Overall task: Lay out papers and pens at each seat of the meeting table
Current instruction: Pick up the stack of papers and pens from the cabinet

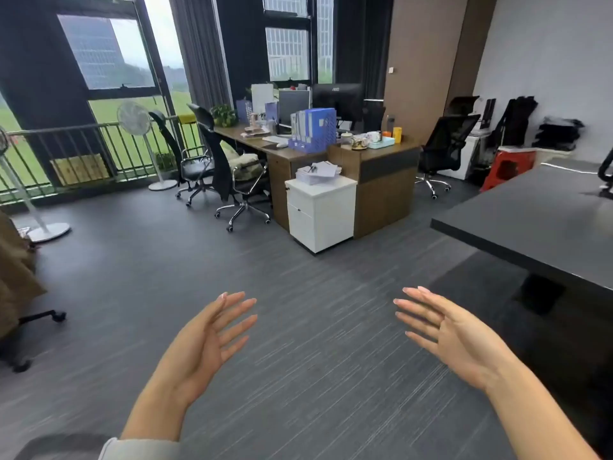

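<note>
My left hand (pixel 212 336) and my right hand (pixel 447 333) are held out in front of me over the grey carpet, palms facing each other, fingers spread, nothing in either. A stack of white papers (pixel 316 172) lies on top of a white drawer cabinet (pixel 320 214) straight ahead, well beyond both hands. The dark meeting table (pixel 537 220) fills the right side, its near corner ahead of my right hand. I see no pens that I can make out.
A brown office desk (pixel 374 157) with monitors and blue file holders stands behind the cabinet. Black swivel chairs (pixel 229 167) sit to its left, another chair (pixel 447 144) to its right. Standing fans (pixel 136 127) are by the window railing. A red stool (pixel 509 166) stands beyond the table.
</note>
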The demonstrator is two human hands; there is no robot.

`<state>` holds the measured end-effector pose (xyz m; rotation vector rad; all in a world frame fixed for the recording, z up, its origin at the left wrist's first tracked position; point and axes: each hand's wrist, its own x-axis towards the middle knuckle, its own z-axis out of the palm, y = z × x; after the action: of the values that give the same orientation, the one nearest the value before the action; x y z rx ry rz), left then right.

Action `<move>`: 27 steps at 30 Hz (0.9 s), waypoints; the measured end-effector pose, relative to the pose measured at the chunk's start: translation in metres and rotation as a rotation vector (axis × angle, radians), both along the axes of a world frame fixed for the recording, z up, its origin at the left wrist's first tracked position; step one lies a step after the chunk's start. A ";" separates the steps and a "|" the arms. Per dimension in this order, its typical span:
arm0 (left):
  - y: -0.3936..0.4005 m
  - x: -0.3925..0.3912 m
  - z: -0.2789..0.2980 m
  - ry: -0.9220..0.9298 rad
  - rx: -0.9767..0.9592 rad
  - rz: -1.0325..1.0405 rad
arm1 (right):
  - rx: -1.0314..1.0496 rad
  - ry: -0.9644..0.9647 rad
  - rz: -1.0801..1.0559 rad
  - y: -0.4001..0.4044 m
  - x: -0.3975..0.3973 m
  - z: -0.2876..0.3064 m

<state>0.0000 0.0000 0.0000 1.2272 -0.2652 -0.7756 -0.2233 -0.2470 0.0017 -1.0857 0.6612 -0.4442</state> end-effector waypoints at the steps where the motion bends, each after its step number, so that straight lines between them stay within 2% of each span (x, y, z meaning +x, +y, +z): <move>1: -0.010 0.008 -0.006 0.003 0.018 -0.006 | -0.003 0.021 -0.007 -0.007 0.009 -0.007; 6: -0.074 0.065 -0.039 0.071 0.053 0.007 | 0.062 0.071 -0.017 -0.066 0.068 -0.042; 11: -0.174 0.155 -0.066 0.118 0.086 0.015 | 0.076 0.087 -0.035 -0.164 0.159 -0.065; 20: -0.355 0.328 -0.040 0.175 0.070 0.043 | 0.073 0.057 -0.040 -0.347 0.338 -0.038; 27: -0.495 0.488 -0.064 0.180 0.085 0.053 | 0.142 0.030 -0.090 -0.480 0.493 -0.070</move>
<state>0.4882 -0.4954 -0.0639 1.2305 -0.0532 -0.8522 0.2693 -0.7275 -0.0678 -0.9324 0.7592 -0.4517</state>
